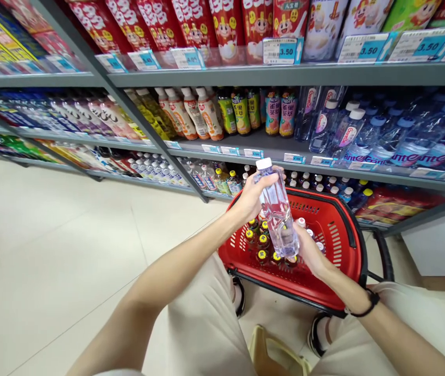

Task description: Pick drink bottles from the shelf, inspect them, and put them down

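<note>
I hold a clear water bottle with a white cap over a red shopping basket. My left hand wraps around the bottle's upper part, near the neck. My right hand grips its base from below. The bottle is tilted, cap up and to the left. Inside the basket lie several small bottles with yellow caps and a few white-capped ones. A black band circles my right wrist.
Grey store shelves run ahead, stocked with water bottles, tea and juice bottles and red cartons on top. Price tags read 3.50. The basket's black handle sticks out to the right. Pale tiled floor spreads left.
</note>
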The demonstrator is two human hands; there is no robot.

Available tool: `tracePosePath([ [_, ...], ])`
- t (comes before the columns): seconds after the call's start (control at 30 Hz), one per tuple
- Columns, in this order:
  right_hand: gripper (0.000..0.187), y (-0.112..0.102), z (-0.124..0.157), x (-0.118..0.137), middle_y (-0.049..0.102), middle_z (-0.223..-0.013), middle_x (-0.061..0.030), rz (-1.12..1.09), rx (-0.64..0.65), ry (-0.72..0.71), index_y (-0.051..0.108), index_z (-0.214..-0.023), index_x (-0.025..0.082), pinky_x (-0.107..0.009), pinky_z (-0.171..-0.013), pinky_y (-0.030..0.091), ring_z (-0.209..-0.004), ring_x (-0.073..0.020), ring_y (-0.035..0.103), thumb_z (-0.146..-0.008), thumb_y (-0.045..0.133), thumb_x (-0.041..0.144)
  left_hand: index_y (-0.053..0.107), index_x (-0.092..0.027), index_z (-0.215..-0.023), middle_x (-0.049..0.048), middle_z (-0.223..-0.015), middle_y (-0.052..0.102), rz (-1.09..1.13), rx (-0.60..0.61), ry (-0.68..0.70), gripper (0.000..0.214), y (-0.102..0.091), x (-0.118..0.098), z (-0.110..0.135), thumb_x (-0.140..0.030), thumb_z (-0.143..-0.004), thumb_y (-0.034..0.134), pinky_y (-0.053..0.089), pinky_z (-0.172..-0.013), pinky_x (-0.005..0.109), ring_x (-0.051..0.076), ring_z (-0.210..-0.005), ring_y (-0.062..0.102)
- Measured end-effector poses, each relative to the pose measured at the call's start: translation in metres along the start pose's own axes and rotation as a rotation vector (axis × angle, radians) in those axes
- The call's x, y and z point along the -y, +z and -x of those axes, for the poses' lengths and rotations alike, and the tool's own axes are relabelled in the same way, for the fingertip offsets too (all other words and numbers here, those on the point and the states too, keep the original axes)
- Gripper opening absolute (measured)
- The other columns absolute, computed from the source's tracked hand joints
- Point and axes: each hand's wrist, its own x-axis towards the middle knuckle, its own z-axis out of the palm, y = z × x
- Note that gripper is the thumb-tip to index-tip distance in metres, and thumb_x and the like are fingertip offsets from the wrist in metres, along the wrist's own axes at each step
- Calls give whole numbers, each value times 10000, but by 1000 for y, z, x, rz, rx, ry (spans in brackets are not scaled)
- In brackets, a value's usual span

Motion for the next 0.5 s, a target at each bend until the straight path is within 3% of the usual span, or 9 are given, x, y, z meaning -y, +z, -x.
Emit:
tracePosePath([
  [0.1, 599, 1, 7, 8, 725, -819, -76, -66, 98, -3, 700, -1119, 173, -288, -548, 462, -656, -199, 626, -934, 553, 723, 747, -201, -1086, 52, -1014, 769, 115, -29, -78, 523, -3, -7, -3, -541, -710, 875, 579, -815, 340, 188, -859, 703],
  [0.23, 668, 8, 12, 14, 752, -945, -140, -160, 232, 32, 678, -1177, 156, -327, -563, 537, -842, -280, 707, -929, 507, 752, 730, -188, -1034, 83, -1007, 785, 122, -82, -122, 535, -9, -4, -11, -606, -721, 845, 589, -880, 396, 246, -935, 738],
  [0.37, 610, 9, 11, 15, 744, -985, -136, -169, 158, -20, 680, -1135, 169, -329, -527, 561, -876, -290, 713, -868, 672, 717, 717, -178, -1005, 109, -1015, 794, 97, -94, -122, 575, -15, 1, -16, -618, -678, 889, 596, -896, 416, 277, -974, 751],
  [0.5, 575, 5, 13, 13, 730, -990, -109, -127, 81, -68, 694, -1131, 188, -316, -544, 559, -823, -248, 700, -883, 714, 707, 709, -178, -1048, 98, -1044, 798, 120, -84, -83, 572, -14, -1, -15, -558, -675, 918, 594, -947, 413, 247, -958, 755],
])
